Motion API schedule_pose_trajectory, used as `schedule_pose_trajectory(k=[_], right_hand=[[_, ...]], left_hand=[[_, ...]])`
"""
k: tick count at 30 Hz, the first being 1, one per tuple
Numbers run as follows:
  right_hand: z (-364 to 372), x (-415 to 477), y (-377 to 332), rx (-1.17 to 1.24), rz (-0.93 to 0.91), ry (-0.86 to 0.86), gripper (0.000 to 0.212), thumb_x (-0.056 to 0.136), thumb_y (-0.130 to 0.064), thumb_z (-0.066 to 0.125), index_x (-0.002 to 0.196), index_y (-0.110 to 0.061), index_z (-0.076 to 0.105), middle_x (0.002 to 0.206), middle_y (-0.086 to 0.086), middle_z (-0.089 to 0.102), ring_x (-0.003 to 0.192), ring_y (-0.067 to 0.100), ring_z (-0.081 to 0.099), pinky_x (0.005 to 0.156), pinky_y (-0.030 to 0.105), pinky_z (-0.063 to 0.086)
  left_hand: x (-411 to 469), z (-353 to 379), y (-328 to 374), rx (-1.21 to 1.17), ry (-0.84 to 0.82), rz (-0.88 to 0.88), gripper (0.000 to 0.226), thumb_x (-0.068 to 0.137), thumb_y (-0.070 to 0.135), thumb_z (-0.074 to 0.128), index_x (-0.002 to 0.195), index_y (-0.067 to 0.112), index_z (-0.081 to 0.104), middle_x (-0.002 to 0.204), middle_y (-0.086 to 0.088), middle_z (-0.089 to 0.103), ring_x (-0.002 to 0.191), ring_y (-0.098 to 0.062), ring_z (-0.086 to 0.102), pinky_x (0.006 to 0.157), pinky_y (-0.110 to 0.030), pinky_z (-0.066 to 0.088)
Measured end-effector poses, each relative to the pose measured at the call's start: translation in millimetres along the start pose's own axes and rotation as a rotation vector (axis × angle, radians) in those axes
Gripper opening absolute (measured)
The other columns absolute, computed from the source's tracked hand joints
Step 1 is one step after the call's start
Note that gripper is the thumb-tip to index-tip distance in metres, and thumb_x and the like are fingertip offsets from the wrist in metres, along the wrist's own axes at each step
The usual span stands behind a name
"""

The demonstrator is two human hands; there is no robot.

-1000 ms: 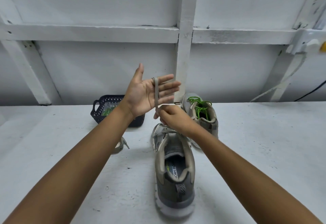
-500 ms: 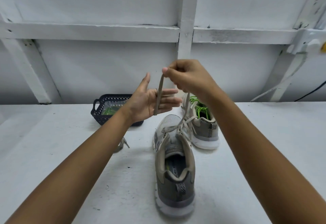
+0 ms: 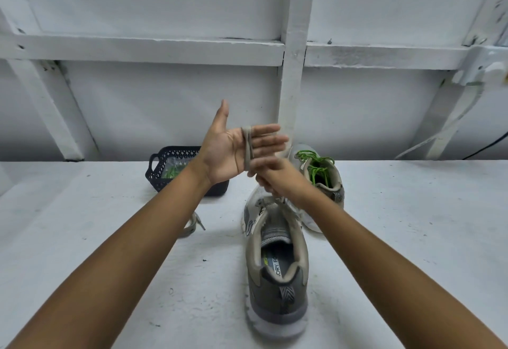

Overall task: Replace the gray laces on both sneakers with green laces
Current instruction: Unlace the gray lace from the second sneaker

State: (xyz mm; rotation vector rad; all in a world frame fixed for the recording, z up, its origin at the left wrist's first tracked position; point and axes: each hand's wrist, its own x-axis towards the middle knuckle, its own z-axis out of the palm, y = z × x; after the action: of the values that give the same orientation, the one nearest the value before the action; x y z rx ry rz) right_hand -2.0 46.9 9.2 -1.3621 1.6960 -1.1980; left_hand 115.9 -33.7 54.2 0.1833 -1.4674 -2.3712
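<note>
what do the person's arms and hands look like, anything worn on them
Nothing worn shows. The left forearm and right forearm are bare to the frame edge: no sleeves, watch or bands. The left hand has no glove or rings; the right hand is ungloved but too blurred to check for rings.

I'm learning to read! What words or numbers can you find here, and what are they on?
"ORY FO": on the insole of the near sneaker; the shoe's collar hides the rest of the letters.
Small yellow-green print beside it on the insole: too blurred to read.
Nothing else is readable.
</note>
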Motion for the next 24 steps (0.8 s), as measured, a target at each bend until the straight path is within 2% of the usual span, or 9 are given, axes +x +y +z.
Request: schedule_pose_trajectory(k=[2,5,7,10,11,14,18,21,24], right_hand=[[7.8,-11.1,-2.8,-0.181,-0.072,-0.036,0.031,0.098,-0.025,0.046,0.071,-0.021,0.059,0.059,-0.005,0.051,0.046,0.004,0.041,0.048,0.019,0.035],[11.5,-25.5,-11.7,-0.362,-0.154,-0.045,0.031,0.099,-0.029,0.044,0.072,-0.025,0.059,0.062,-0.007,0.054,0.058,0.008,0.05,0.061,0.026,0.042],[8.6,-33.6,-25.0,-0.298,-0.17,-0.028,0.032,0.099,-0.028,0.044,0.071,-0.024,0.06,0.058,-0.007,0.052,0.054,0.008,0.046,0.056,0.024,0.038],[-2.8,-38.4,-51.2,-0.094,-0.179,0.017,0.032,0.097,-0.023,0.048,0.068,-0.019,0.059,0.047,-0.011,0.047,0.045,0.003,0.041,0.049,0.019,0.033],[-7.6,-39.6,-60.9,-0.06,-0.186,0.014,0.029,0.097,-0.022,0.05,0.07,-0.015,0.059,0.045,-0.012,0.047,0.043,0.001,0.04,0.046,0.017,0.032],[-23.1,-36.3,-84.7,-0.085,-0.258,0.04,0.019,0.094,-0.02,0.056,0.083,-0.006,0.061,0.055,-0.006,0.047,0.043,0.001,0.04,0.043,0.015,0.032],[-37.5,-12.7,-101.0,-0.243,-0.37,0.186,0.02,0.095,-0.022,0.054,0.076,-0.017,0.059,0.058,-0.005,0.047,0.043,0.0,0.039,0.045,0.014,0.032],[-44.0,8.8,-91.9,-0.23,-0.315,0.188,0.023,0.098,-0.026,0.049,0.081,-0.014,0.06,0.061,-0.004,0.047,0.041,-0.001,0.039,0.041,0.013,0.03],[-39.8,23.9,-65.9,-0.178,-0.201,0.119,0.025,0.098,-0.028,0.047,0.078,-0.016,0.057,0.064,-0.002,0.046,0.048,0.008,0.038,0.043,0.021,0.03]], left_hand=[[1.0,-3.5,4.0,-0.026,0.068,0.046,0.099,0.083,0.076,0.009,0.105,0.0,0.069,0.108,-0.02,0.068,0.102,-0.028,0.066,0.088,-0.039,0.052],[2.3,-9.3,7.4,0.014,0.157,0.078,0.094,0.085,0.075,0.008,0.114,0.003,0.061,0.113,-0.018,0.067,0.109,-0.027,0.063,0.091,-0.037,0.05],[2.2,-12.5,6.2,0.062,0.192,0.065,0.092,0.085,0.074,0.006,0.114,0.004,0.06,0.112,-0.016,0.067,0.11,-0.026,0.063,0.092,-0.036,0.051],[1.2,-15.5,0.8,0.061,0.204,0.022,0.092,0.086,0.074,0.008,0.112,0.003,0.06,0.105,-0.015,0.069,0.097,-0.023,0.067,0.08,-0.031,0.056],[1.1,-16.4,-1.4,0.053,0.191,0.005,0.092,0.086,0.074,0.01,0.112,0.002,0.061,0.102,-0.014,0.069,0.093,-0.022,0.066,0.078,-0.03,0.057],[1.6,-17.8,-8.4,0.139,0.153,-0.039,0.094,0.086,0.074,0.009,0.118,0.002,0.06,0.111,-0.015,0.062,0.103,-0.023,0.057,0.099,-0.037,0.042],[-2.4,-10.9,-12.7,0.258,0.095,-0.109,0.098,0.085,0.074,0.003,0.114,0.001,0.062,0.111,-0.021,0.066,0.106,-0.029,0.064,0.095,-0.035,0.044],[-5.1,-5.6,-9.9,0.254,-0.026,-0.153,0.101,0.082,0.075,0.005,0.1,0.001,0.071,0.098,-0.02,0.07,0.097,-0.031,0.066,0.096,-0.038,0.047],[-6.4,-2.7,-7.9,0.255,-0.13,-0.179,0.102,0.077,0.078,0.008,0.097,0.001,0.073,0.092,-0.018,0.072,0.091,-0.028,0.068,0.097,-0.041,0.046]])
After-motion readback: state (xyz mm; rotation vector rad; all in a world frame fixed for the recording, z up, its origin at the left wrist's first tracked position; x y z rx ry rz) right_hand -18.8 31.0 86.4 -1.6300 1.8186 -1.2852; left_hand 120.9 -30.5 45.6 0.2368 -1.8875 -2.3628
